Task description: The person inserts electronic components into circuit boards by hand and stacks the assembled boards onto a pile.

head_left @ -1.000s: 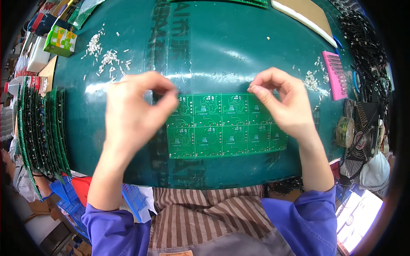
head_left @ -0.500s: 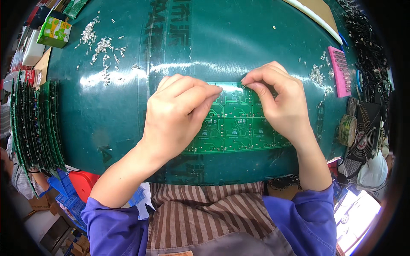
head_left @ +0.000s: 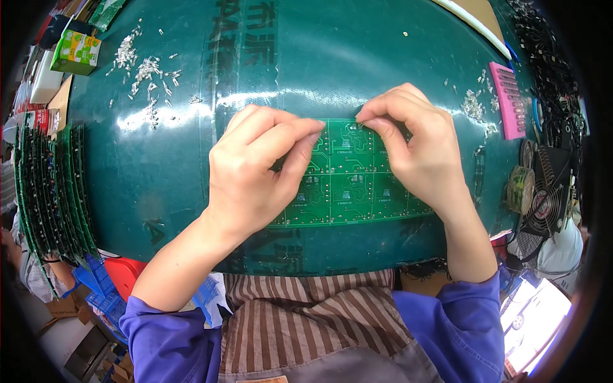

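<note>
A green printed circuit board panel (head_left: 351, 199), divided into several repeated sections, lies flat on the dark green tabletop in front of me. Over its far left part is my left hand (head_left: 258, 163), thumb and forefinger pinched together near the board's far edge. My right hand (head_left: 418, 147) pinches at the same far edge, a little to the right, its fingertips at the board. Whatever either pinch holds is too small to make out. Both hands cover parts of the panel.
Small clear components (head_left: 147, 69) lie scattered at the far left, with another pile (head_left: 472, 105) at the right. Beside that sits a pink foam strip (head_left: 507, 99). Populated circuit boards (head_left: 54, 191) stand stacked on the left; a green carton (head_left: 76, 51) is behind. A fan (head_left: 544, 207) is at right.
Both hands have shifted slightly, the right fingertips moving a little left along the board's far edge. The whole view has drifted slightly. Both pinches stay closed.
</note>
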